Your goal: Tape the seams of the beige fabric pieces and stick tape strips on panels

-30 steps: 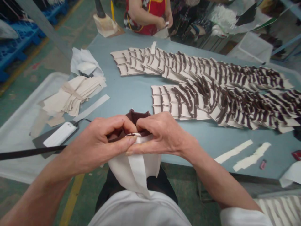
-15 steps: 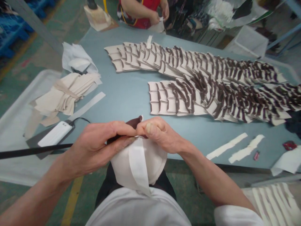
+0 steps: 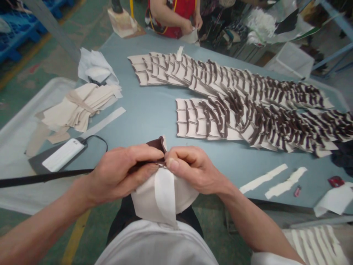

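Between my two hands, over my lap at the table's near edge, is a beige fabric piece [image 3: 146, 198] with a dark brown side. My left hand [image 3: 124, 169] pinches its upper edge between thumb and fingers. Closed on the same edge, my right hand [image 3: 190, 167] presses with its thumb close to the left fingertips. A white strip [image 3: 165, 193] hangs down the front of the piece from where the hands meet. Part of the brown side [image 3: 157, 143] shows above my left fingers. The fingers hide the exact spot being gripped.
Two long rows of beige and brown pieces [image 3: 193, 123] overlap across the blue-grey table [image 3: 138, 121]. At left lie a tied fabric bundle [image 3: 79, 105] and a white power bank [image 3: 63, 154] with a cable. Pale strips [image 3: 264, 178] lie at right. Another person's hands [image 3: 190, 25] work opposite.
My right hand has turned slightly, its thumb now lower and pressing on the edge. More of the brown side shows. The view has shifted a little.
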The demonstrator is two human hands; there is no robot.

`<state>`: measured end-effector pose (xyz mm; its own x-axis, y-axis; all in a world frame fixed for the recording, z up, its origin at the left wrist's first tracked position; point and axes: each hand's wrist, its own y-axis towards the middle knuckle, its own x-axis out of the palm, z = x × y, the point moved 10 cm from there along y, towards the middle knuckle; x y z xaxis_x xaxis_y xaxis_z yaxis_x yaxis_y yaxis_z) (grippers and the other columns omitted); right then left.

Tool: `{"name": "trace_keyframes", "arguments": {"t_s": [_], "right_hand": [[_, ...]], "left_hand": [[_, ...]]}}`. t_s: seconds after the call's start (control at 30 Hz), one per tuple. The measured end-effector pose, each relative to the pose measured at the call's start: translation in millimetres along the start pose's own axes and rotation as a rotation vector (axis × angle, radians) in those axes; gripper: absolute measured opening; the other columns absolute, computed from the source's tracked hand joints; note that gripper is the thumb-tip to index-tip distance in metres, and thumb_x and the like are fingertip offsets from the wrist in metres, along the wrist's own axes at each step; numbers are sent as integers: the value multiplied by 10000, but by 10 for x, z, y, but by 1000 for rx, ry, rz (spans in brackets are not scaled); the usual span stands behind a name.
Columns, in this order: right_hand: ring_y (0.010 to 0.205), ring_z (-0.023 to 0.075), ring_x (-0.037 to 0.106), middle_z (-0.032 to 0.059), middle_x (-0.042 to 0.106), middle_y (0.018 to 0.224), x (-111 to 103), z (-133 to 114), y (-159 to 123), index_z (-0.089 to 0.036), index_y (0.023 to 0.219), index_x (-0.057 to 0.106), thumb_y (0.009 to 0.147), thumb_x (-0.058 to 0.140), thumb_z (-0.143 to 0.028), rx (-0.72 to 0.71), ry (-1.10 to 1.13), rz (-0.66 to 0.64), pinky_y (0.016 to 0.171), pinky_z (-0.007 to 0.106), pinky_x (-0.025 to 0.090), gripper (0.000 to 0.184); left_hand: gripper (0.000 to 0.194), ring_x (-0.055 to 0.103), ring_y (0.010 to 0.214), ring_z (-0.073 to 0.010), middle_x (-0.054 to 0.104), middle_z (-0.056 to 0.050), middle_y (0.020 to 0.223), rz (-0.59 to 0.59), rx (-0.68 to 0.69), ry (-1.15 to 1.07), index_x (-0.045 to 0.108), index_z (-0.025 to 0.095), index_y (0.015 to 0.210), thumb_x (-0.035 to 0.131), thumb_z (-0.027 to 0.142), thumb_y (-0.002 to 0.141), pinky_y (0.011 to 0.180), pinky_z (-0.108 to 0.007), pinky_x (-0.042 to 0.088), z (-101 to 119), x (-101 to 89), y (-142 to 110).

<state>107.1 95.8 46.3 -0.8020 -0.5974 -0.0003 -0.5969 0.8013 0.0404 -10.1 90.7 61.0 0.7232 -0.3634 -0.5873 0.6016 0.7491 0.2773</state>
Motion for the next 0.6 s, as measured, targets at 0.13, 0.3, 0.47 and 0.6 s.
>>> {"name": "trace_keyframes", "arguments": {"t_s": [0.13,0.3,0.47,0.6], "right_hand": [[654,104,516,-10,597,739,-32,-367,-92,-192,830,571,1095,502,-249,-335,-525,-22,623,240,378,279],[679,127,593,15,672,774,4,-508,-194,-190,909,599,1116,467,-226,-490,-842,-11,645,264,407,248],[671,142,585,26,671,761,37,-461,-202,-177,910,621,1089,454,-171,-495,-897,-21,644,281,411,245],[694,147,595,39,686,785,45,-414,-184,-156,953,648,1065,469,-137,-503,-913,-18,659,283,431,212]], "left_hand": [[282,693,703,-146,773,-29,915,-64,-178,-225,709,196,1126,494,377,1102,642,-221,527,-67,4,95],[392,496,540,-109,557,46,633,-219,-159,-167,589,200,758,444,313,1104,527,-223,385,65,84,246],[277,518,581,-145,571,19,672,-141,140,197,578,220,779,522,190,1049,570,-286,349,270,41,188],[256,544,582,-147,607,13,691,-105,187,247,588,229,814,530,202,1063,569,-296,346,206,25,95]]}}
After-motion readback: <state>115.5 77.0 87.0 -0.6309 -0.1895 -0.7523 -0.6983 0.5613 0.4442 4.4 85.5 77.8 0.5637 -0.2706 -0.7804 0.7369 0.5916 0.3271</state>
